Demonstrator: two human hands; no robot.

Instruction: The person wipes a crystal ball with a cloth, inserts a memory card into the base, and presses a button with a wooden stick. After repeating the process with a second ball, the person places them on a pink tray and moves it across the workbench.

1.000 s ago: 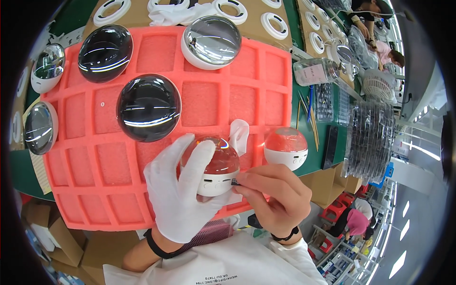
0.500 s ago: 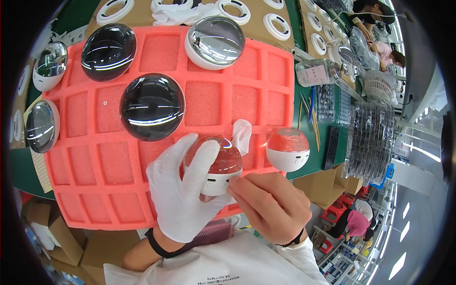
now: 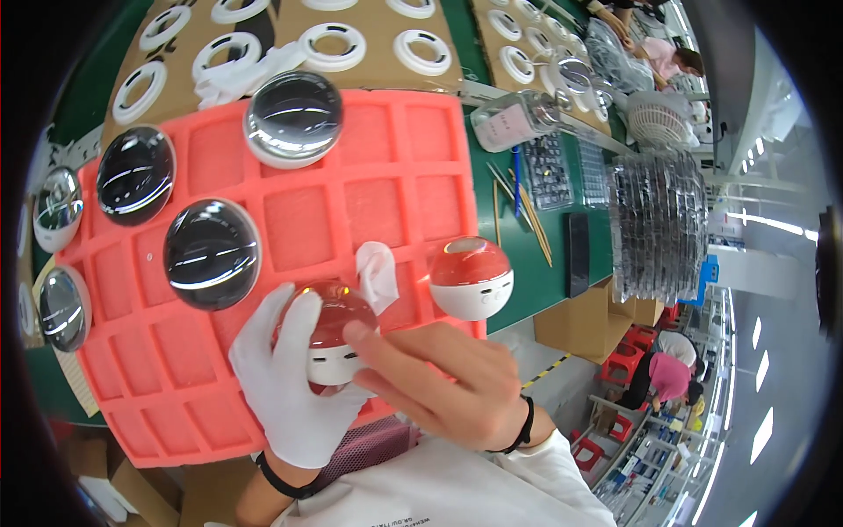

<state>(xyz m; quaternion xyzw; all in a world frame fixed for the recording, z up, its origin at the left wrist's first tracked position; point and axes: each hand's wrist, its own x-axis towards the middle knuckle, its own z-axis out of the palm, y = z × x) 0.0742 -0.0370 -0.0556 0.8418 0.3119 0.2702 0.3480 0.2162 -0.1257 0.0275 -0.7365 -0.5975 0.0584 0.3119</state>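
A: Nearest first: left hand (image 3: 294,386), white-gloved, wrapped around a dome-shaped unit with a reddish clear cap and white base (image 3: 329,338), fingers clamped on its side.

B: And the right hand (image 3: 439,373)?

A: Bare, pressed against that same dome from its right side, thumb on the cap, fingers curled together. Cannot tell whether anything small is pinched underneath.

B: Just past the thumb?

A: A crumpled white wipe (image 3: 378,274), touching the dome's upper edge. Further right of the bare hand, a 2nd red-capped dome (image 3: 470,277) standing at the edge of the red foam tray (image 3: 395,189).

B: Beyond the gloved hand?

A: 2 dark glossy domes (image 3: 211,253) (image 3: 134,174) and 1 silvery dome (image 3: 292,119) seated in tray pockets. Farther out, white rings (image 3: 338,46) on brown cardboard; off to the right, a stack of clear blister trays (image 3: 654,220).

B: Risks?

A: Likely smudging of the cap from the bare thumb. Possibly a slip from the smooth glove grip, given the curved shell. Maybe a knock to the 2nd dome, so near the tray's edge, by the right wrist.
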